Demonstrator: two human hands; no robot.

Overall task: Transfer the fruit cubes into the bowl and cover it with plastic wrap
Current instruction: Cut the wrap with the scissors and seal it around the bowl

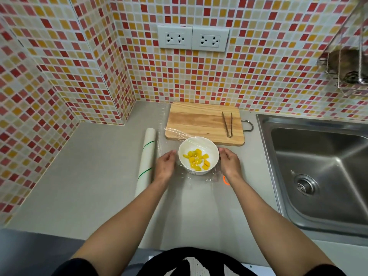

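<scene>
Both hands, the left hand [166, 164] and right hand [229, 163], lie spread flat against the sides of the white bowl [211, 151] of fruit cubes [197, 161], pressing plastic wrap [205, 177] down on the counter [99, 186].

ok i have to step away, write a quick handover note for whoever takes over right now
Left hand: open, against the left side of the bowl.
Right hand: open, against its right side.
Fruit cubes are all in the bowl; cutting board holds only the tongs.
Plastic wrap lies over the bowl, edges loose on the counter; roll lies to the left.
Left: press the wrap down around the sides.
</scene>
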